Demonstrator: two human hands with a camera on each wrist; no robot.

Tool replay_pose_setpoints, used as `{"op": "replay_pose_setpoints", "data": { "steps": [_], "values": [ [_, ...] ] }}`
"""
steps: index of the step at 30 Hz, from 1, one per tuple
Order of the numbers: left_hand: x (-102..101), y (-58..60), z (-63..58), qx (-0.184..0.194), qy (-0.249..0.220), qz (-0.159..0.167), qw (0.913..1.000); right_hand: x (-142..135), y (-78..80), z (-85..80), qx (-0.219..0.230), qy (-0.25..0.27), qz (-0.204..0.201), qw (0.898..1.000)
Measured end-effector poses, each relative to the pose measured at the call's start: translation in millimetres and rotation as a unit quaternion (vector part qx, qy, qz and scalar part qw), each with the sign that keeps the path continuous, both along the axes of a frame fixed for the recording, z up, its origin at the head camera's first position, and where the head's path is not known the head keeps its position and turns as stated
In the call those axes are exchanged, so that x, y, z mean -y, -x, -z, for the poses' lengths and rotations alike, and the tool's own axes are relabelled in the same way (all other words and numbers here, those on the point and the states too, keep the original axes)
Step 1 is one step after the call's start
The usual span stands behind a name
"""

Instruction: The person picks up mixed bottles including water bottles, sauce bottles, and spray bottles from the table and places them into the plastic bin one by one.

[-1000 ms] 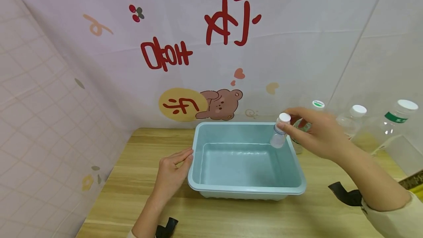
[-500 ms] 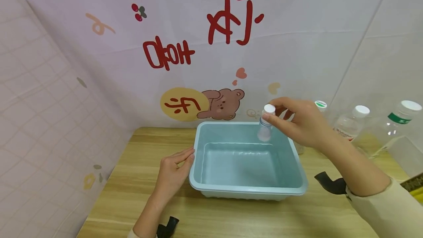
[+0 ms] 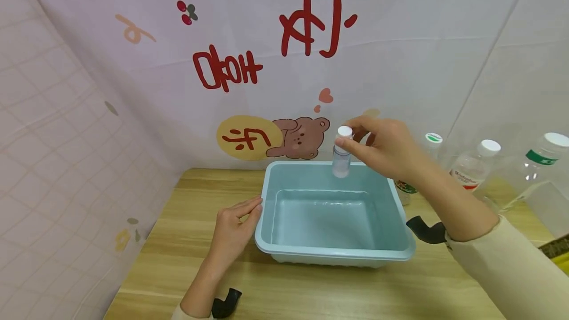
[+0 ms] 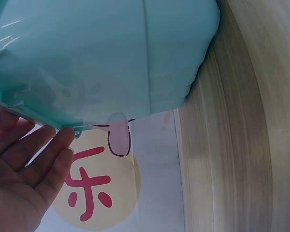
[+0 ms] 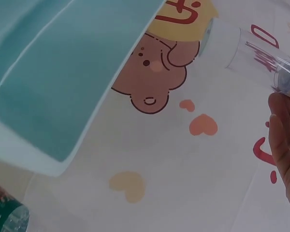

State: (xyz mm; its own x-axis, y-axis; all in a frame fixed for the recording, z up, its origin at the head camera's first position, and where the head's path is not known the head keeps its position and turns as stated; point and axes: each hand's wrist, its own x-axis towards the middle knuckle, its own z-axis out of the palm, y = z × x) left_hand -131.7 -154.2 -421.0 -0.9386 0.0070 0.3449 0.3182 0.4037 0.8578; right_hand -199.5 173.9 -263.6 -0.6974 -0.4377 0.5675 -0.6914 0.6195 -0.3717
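Observation:
A small clear bottle (image 3: 341, 163) with a white cap hangs upright over the rear wall of the light blue plastic basin (image 3: 335, 252). My right hand (image 3: 384, 149) pinches it near the cap from the right. In the right wrist view the bottle (image 5: 258, 55) lies across the upper right, the fingers (image 5: 282, 140) at its cap end. At the basin's left side, my left hand (image 3: 235, 228) touches the outer rim with its fingertips. The left wrist view has those fairly straight fingers (image 4: 36, 150) against the rim's underside. No object lies inside the basin.
Right of the basin stand several clear bottles: one with a green-and-white cap (image 3: 433, 138), one with a red-and-white label (image 3: 464, 177), one with a green band (image 3: 542, 157). Behind the wooden table (image 3: 195, 186) hangs a printed white cloth (image 3: 391, 9).
My right hand has carried the small bottle leftward and up, from the basin's rear right corner to above its rear wall. The left hand has stayed at the rim.

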Motion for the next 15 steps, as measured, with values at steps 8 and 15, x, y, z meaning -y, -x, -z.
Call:
{"op": "replay_pose_setpoints", "data": {
  "steps": [8,15],
  "values": [
    [-0.9,1.1,0.3,0.006,-0.004,0.005,1.0000,20.2,12.5,1.4,0.050,-0.008,-0.020,0.999],
    [0.7,0.9,0.1,-0.001,0.002,0.001,1.0000,41.2,23.5,16.3,0.101,-0.011,-0.027,0.995]
  ]
}}
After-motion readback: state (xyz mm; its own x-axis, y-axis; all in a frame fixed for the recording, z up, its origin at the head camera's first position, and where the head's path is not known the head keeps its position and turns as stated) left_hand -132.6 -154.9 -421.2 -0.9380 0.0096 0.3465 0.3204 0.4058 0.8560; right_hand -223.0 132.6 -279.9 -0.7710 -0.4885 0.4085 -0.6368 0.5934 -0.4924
